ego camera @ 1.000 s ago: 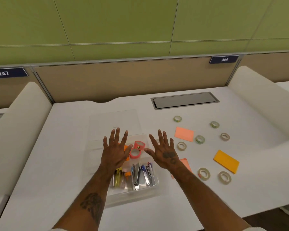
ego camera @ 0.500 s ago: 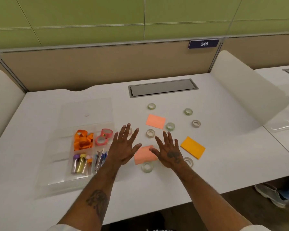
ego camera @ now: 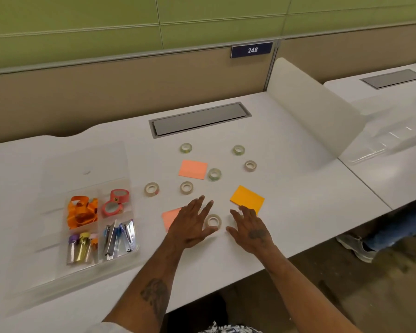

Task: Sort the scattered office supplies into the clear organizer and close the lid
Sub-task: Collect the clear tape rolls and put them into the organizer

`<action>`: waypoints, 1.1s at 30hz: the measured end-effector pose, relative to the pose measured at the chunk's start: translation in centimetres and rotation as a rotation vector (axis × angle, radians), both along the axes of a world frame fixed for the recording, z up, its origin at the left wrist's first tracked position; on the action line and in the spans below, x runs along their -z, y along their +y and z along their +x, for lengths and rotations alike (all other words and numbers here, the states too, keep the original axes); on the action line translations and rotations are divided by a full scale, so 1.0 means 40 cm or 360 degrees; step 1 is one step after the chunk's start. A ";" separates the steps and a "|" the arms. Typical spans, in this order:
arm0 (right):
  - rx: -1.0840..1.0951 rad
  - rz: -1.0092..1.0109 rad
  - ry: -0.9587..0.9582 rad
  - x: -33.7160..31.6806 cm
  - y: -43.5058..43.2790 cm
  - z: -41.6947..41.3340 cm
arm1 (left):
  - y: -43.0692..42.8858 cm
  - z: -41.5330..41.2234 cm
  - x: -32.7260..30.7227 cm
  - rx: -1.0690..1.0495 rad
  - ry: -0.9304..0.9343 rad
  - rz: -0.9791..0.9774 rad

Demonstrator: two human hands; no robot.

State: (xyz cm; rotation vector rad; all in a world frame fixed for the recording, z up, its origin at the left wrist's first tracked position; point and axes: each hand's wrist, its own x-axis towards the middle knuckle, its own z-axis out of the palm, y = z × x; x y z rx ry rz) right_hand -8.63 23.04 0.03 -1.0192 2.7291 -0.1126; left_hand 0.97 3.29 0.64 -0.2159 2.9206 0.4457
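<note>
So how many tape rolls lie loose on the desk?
7 tape rolls: two at the back, one right, one beside the pink note, two nearer the organizer, one between left hand and right hand. A hand may hide another.

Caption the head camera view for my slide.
Open left hand and right hand flank a tape roll near the part-filled clear organizer.

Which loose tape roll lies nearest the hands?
The tape roll between thumb and forefinger of the left hand, with the right hand beside it. The other rolls lie farther back on the desk.
</note>
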 end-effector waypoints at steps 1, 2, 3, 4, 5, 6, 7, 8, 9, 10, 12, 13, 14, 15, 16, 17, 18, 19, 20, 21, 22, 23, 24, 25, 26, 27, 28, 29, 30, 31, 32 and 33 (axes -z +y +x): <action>0.0012 0.0025 -0.0016 0.005 0.007 -0.001 | 0.004 -0.004 0.002 0.0012 -0.0005 -0.0004; 0.0014 0.0041 -0.0027 0.008 0.012 -0.001 | 0.008 -0.008 0.003 0.0022 -0.0009 -0.0013; 0.0006 0.0048 -0.0029 0.010 0.015 -0.002 | 0.010 -0.011 0.003 0.0028 -0.0016 -0.0021; -0.0008 0.0045 -0.0026 0.010 0.016 -0.002 | 0.013 -0.015 0.003 0.0030 -0.0024 -0.0022; -0.0018 0.0037 -0.0020 0.010 0.017 -0.003 | 0.016 -0.019 0.003 0.0031 -0.0032 -0.0026; -0.0019 0.0026 -0.0021 0.012 0.019 -0.005 | 0.020 -0.022 0.003 0.0035 -0.0039 -0.0039; -0.0013 0.0010 -0.0030 0.013 0.019 -0.008 | 0.023 -0.024 0.002 0.0043 -0.0044 -0.0056; -0.0001 -0.0015 -0.0048 0.012 0.019 -0.011 | 0.027 -0.025 0.002 0.0050 -0.0053 -0.0070; 0.0018 -0.0049 -0.0065 0.010 0.019 -0.016 | 0.030 -0.027 0.003 0.0055 -0.0064 -0.0078; 0.0039 -0.0084 -0.0067 0.006 0.019 -0.022 | 0.033 -0.028 0.004 0.0057 -0.0078 -0.0087; 0.0079 -0.0131 -0.0004 -0.007 0.015 -0.036 | 0.037 -0.031 0.006 0.0067 -0.0110 -0.0124; 0.0098 -0.0157 0.0042 -0.016 0.012 -0.044 | 0.038 -0.033 0.006 0.0074 -0.0120 -0.0147; 0.0115 -0.0193 0.0077 -0.023 0.009 -0.052 | 0.041 -0.036 0.006 0.0082 -0.0124 -0.0165; 0.0128 -0.0223 0.0098 -0.030 0.007 -0.059 | 0.043 -0.039 0.007 0.0087 -0.0127 -0.0176; 0.0140 -0.0239 0.0101 -0.037 0.004 -0.065 | 0.045 -0.043 0.008 0.0084 -0.0126 -0.0178; 0.0154 -0.0246 0.0088 -0.044 0.002 -0.071 | 0.047 -0.046 0.007 0.0075 -0.0128 -0.0171; 0.0172 -0.0252 0.0070 -0.050 -0.001 -0.078 | 0.049 -0.049 0.006 0.0066 -0.0136 -0.0164; 0.0188 -0.0262 0.0054 -0.056 -0.003 -0.084 | 0.052 -0.053 0.005 0.0065 -0.0147 -0.0169; 0.0200 -0.0276 0.0038 -0.061 -0.006 -0.090 | 0.055 -0.057 0.003 0.0070 -0.0162 -0.0180; 0.0210 -0.0291 0.0020 -0.066 -0.008 -0.096 | 0.057 -0.062 -0.001 0.0076 -0.0177 -0.0186; 0.0215 -0.0309 0.0007 -0.071 -0.009 -0.101 | 0.060 -0.067 -0.006 0.0075 -0.0188 -0.0176; 0.0217 -0.0330 0.0000 -0.076 -0.011 -0.106 | 0.061 -0.072 -0.011 0.0068 -0.0190 -0.0157; 0.0218 -0.0354 -0.0007 -0.081 -0.014 -0.109 | 0.061 -0.077 -0.016 0.0056 -0.0179 -0.0131; 0.0217 -0.0377 -0.0019 -0.085 -0.018 -0.112 | 0.057 -0.080 -0.023 0.0041 -0.0160 -0.0107; 0.0204 -0.0401 -0.0027 -0.089 -0.024 -0.112 | 0.052 -0.081 -0.032 0.0026 -0.0129 -0.0092; 0.0186 -0.0425 -0.0031 -0.093 -0.030 -0.113 | 0.044 -0.082 -0.041 0.0014 -0.0085 -0.0090; 0.0172 -0.0452 -0.0029 -0.098 -0.036 -0.114 | 0.037 -0.084 -0.050 -0.0001 -0.0036 -0.0093; 0.0164 -0.0480 -0.0024 -0.104 -0.043 -0.114 | 0.028 -0.084 -0.059 -0.0019 0.0014 -0.0097; 0.0156 -0.0507 -0.0017 -0.111 -0.052 -0.115 | 0.018 -0.083 -0.070 -0.0036 0.0063 -0.0100; 0.0142 -0.0527 -0.0011 -0.117 -0.064 -0.115 | 0.006 -0.080 -0.082 -0.0059 0.0106 -0.0104; 0.0122 -0.0539 -0.0007 -0.124 -0.077 -0.114 | -0.006 -0.077 -0.093 -0.0088 0.0143 -0.0105; 0.0104 -0.0549 -0.0005 -0.132 -0.092 -0.112 | -0.021 -0.073 -0.104 -0.0121 0.0177 -0.0103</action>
